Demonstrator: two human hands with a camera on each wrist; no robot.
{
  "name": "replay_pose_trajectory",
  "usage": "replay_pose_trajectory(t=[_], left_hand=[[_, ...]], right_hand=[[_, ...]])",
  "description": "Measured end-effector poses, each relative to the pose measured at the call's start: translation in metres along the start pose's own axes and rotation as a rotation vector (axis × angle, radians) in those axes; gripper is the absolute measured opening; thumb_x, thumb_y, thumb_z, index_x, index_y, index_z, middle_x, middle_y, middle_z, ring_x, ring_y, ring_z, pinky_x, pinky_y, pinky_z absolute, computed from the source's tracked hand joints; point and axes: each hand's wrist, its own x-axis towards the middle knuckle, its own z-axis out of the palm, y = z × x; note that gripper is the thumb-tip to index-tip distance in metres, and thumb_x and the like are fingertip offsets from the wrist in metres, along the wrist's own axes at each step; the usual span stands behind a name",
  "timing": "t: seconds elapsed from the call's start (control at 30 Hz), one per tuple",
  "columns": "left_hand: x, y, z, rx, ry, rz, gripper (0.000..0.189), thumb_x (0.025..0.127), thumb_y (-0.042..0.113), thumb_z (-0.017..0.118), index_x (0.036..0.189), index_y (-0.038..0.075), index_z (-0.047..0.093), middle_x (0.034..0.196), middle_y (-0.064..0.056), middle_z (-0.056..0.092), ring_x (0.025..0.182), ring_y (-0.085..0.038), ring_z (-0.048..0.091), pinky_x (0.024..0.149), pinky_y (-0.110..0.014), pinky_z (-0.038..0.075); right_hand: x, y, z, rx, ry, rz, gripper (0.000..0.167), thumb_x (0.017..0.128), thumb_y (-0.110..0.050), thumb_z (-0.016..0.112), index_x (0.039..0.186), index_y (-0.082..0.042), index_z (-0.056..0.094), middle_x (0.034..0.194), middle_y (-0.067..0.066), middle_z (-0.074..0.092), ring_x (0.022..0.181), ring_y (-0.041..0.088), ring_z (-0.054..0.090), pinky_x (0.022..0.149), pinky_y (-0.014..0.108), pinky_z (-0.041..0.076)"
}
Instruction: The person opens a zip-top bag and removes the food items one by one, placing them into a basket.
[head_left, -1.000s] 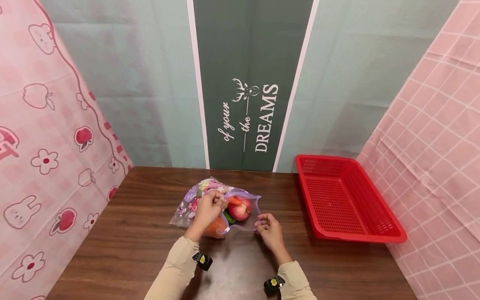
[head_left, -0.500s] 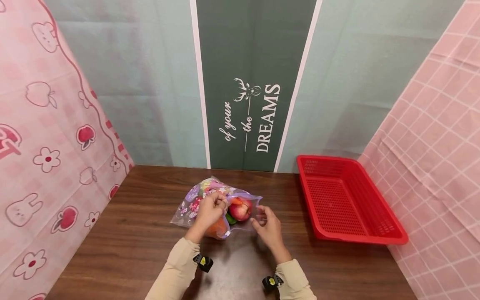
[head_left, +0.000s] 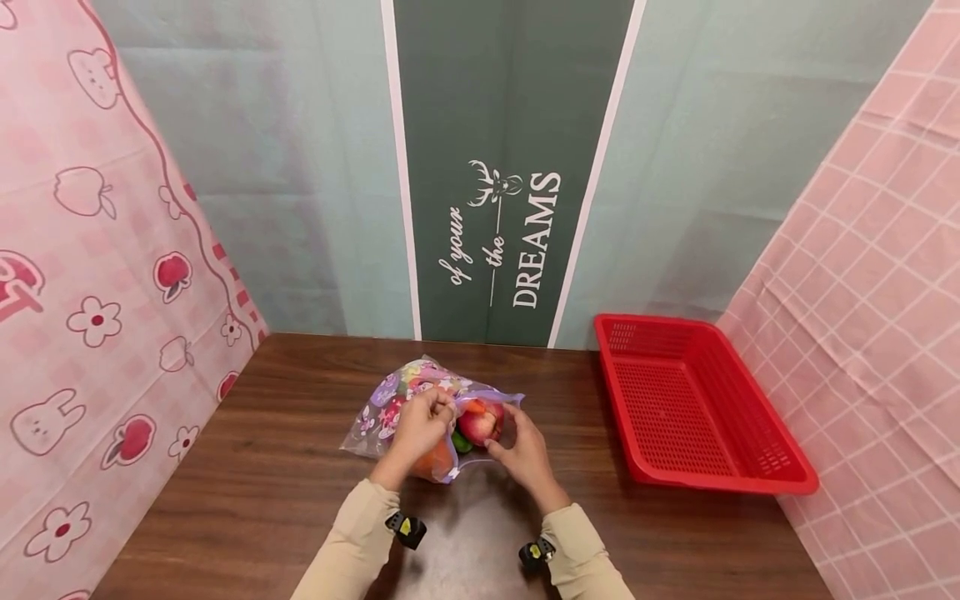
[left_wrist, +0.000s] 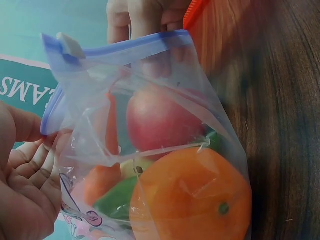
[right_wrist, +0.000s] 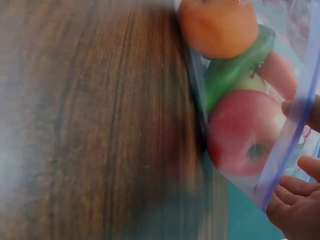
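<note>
A clear zip bag (head_left: pixel 367 425) with a purple rim and printed pattern lies on the table. Inside are a red apple (head_left: pixel 478 427) near its mouth, an orange (left_wrist: pixel 192 195), a green pepper-like piece (right_wrist: pixel 240 65) and an orange carrot-like piece (left_wrist: pixel 111 125). My left hand (head_left: pixel 422 423) pinches the bag's rim between thumb and fingers. At the bag's mouth, my right hand (head_left: pixel 527 446) has its thumb and fingers spread beside the apple. Seen from the left wrist, the right fingers reach past the purple rim into the bag; whether they touch the apple is unclear.
A red plastic basket (head_left: pixel 693 417) stands at the table's right. The brown wooden table (head_left: pixel 247 500) reaches back to a green-grey cloth wall (head_left: pixel 480 83). Pink patterned cloths hang on both sides.
My right hand has let go of the bag's right rim and moved left and slightly up to the apple, its fingers spreading. My left hand keeps its pinch on the rim.
</note>
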Motion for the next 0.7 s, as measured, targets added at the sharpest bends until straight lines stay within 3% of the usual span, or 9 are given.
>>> replay_pose_trajectory(t=[0.4, 0.57, 0.7], left_hand=[[-0.001, 0.001, 0.001, 0.05, -0.027, 0.032, 0.007, 0.083, 0.001, 0.059, 0.078, 0.005, 0.061, 0.059, 0.002, 0.056, 0.053, -0.012, 0.055, 0.05, -0.026, 0.047], [0.0, -0.002, 0.002, 0.046, -0.018, 0.046, 0.007, 0.083, 0.0, 0.059, 0.078, 0.004, 0.061, 0.061, 0.001, 0.057, 0.054, -0.011, 0.055, 0.05, -0.025, 0.047], [0.0, -0.004, 0.005, 0.071, -0.002, 0.064, 0.007, 0.082, -0.001, 0.06, 0.078, 0.004, 0.062, 0.062, 0.001, 0.058, 0.054, -0.009, 0.054, 0.05, -0.025, 0.046]], right_hand=[[0.012, 0.001, 0.012, -0.06, -0.042, 0.097, 0.071, 0.064, -0.018, 0.084, 0.12, 0.009, 0.048, 0.111, 0.025, 0.055, 0.099, 0.038, 0.054, 0.087, 0.049, 0.043], [0.012, 0.005, 0.019, -0.071, -0.037, 0.087, 0.071, 0.062, -0.018, 0.084, 0.118, 0.008, 0.047, 0.106, 0.023, 0.055, 0.094, 0.037, 0.055, 0.083, 0.048, 0.044], [0.008, 0.009, 0.025, -0.04, -0.042, 0.084, 0.075, 0.063, -0.02, 0.084, 0.119, 0.007, 0.042, 0.11, 0.024, 0.052, 0.099, 0.038, 0.053, 0.088, 0.049, 0.042]])
